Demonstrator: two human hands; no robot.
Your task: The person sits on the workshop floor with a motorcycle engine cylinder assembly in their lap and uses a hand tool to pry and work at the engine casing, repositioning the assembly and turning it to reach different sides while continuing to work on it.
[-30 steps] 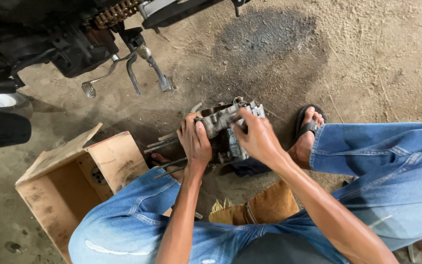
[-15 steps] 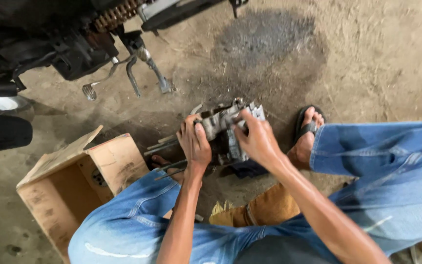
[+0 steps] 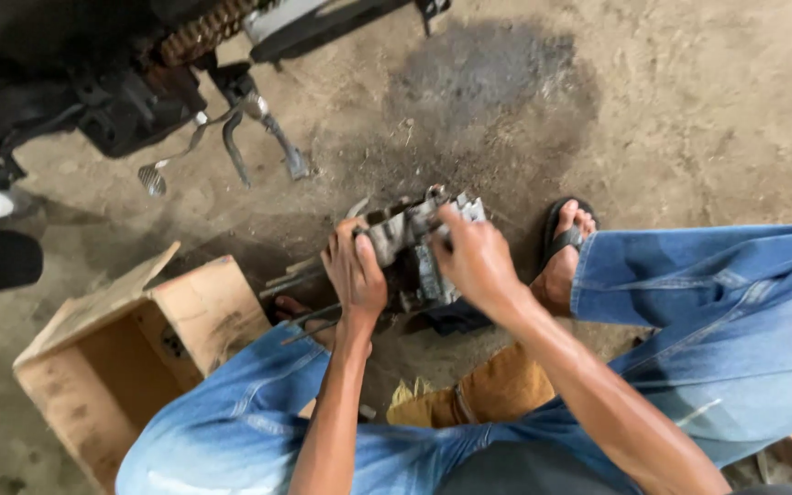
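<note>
Squatting on the dirt floor [image 3: 689,119], I clamp my left hand [image 3: 357,275] and right hand [image 3: 474,261], fingers curled tight, around a grimy metal engine part [image 3: 410,243] between my feet. It looks heavy, rigid and greasy, best gripped by both ends.

Left hand [image 3: 355,275] and right hand [image 3: 474,261] reach forward together, fingers curled in grip.

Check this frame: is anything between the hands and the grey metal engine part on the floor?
Nothing visible. The left hand grips the near left side of the metal engine part, and the right hand lies on its right side. Both touch it directly. The cardboard box sits off to the left.
</note>
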